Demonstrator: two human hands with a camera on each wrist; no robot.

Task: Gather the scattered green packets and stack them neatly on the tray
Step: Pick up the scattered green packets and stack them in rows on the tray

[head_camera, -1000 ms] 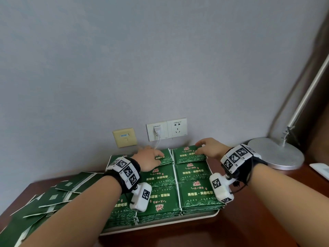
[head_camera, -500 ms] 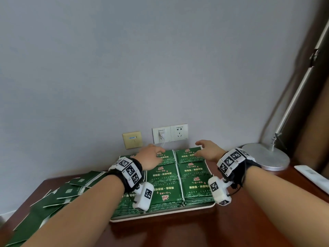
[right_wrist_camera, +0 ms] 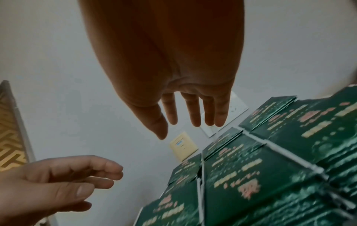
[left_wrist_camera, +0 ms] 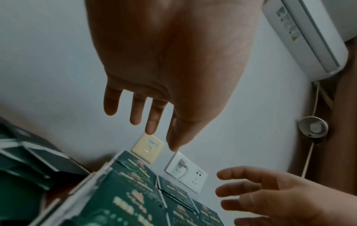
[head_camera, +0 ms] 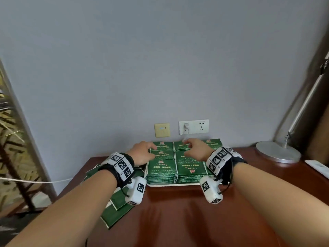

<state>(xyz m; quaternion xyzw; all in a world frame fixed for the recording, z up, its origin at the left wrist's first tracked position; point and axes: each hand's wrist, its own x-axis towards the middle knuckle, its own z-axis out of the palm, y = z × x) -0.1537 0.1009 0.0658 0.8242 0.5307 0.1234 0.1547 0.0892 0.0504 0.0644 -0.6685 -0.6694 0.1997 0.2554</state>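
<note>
Several stacks of green packets (head_camera: 161,168) fill the white tray (head_camera: 170,185) by the wall. They also show, blurred, in the left wrist view as packet stacks (left_wrist_camera: 135,198) and in the right wrist view as packet stacks (right_wrist_camera: 241,175). My left hand (head_camera: 145,152) hovers over the far left stacks, fingers relaxed and empty; the left hand (left_wrist_camera: 154,119) shows this from below. My right hand (head_camera: 193,148) hovers over the far middle stacks, fingers loose, holding nothing; the right hand (right_wrist_camera: 191,113) touches no packet. Loose packets (head_camera: 115,207) lie scattered on the table left of the tray.
The brown table (head_camera: 178,220) stands against a grey wall with a white socket (head_camera: 194,126) and a beige plate (head_camera: 162,130). A lamp base (head_camera: 277,152) and a white object (head_camera: 318,167) sit at the right. A cable (head_camera: 35,180) runs at the left.
Both hands have lifted off the far packets and shifted left, the right hand from the right column to the middle. The head view has pulled back and turned left.
</note>
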